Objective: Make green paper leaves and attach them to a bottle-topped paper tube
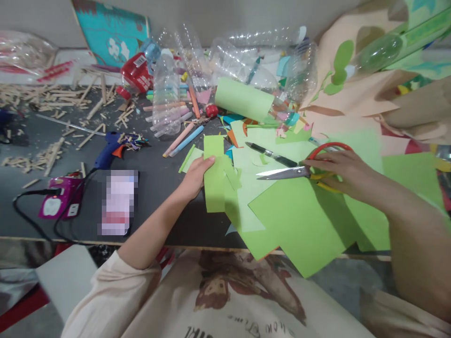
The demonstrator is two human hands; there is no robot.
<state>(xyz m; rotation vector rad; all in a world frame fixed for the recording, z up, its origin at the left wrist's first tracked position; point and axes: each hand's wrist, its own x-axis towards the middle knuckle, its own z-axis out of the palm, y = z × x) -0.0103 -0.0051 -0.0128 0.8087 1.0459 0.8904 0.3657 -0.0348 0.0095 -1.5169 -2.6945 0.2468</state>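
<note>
My left hand is closed on the edge of a narrow strip of light green paper, its thumb lying on top. My right hand grips scissors with red and yellow handles. The blades point left toward the strip and stand slightly apart, not touching it. Beneath the scissors lie large green paper sheets, some reaching over the table's front edge. A black pen rests on the paper just behind the blades. Small green paper scraps lie between my hands.
Clear plastic bottles crowd the back, one wrapped in green paper. On the left are wooden sticks, a blue glue gun with a cable, a purple box and a phone. Rolled paper sticks lie behind my left hand.
</note>
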